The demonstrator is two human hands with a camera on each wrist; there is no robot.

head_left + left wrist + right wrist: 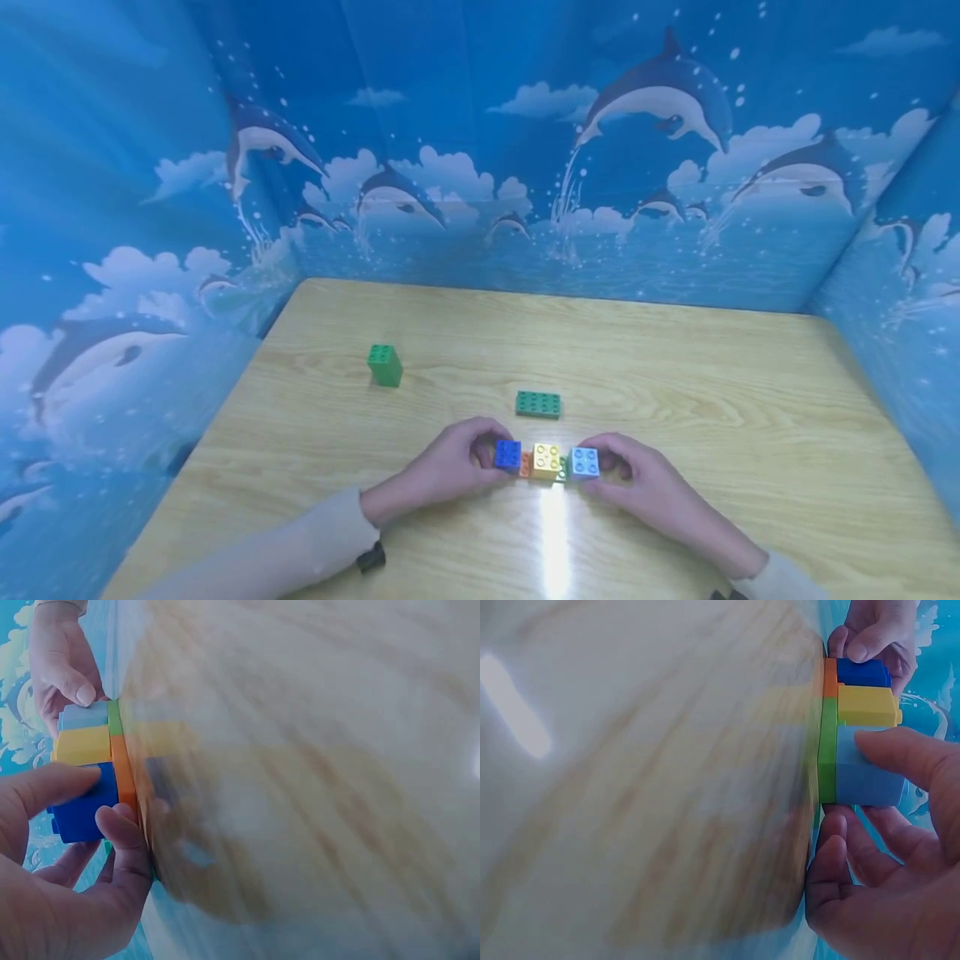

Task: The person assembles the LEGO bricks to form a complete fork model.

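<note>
A row of toy building bricks lies on the wooden table in front of me. At its left end is a dark blue brick (pixel 507 455), gripped between the thumb and fingers of my left hand (pixel 456 463). Thumb and fingers of my right hand (pixel 647 482) hold the light blue brick (pixel 585 462) at the right end. Between them sits a yellow brick (pixel 546 461). Underneath, an orange brick (pixel 124 777) and a light green brick (pixel 828 750) rest on the tabletop, bearing the upper bricks. The wrist views show the three upper bricks side by side.
Just behind the row lies a flat dark green brick (pixel 537 404) with studs up. Farther back at the left stands a tall green brick stack (pixel 386 367). Blue dolphin-print curtains (pixel 465 150) enclose the table (pixel 675 375) at the back and sides.
</note>
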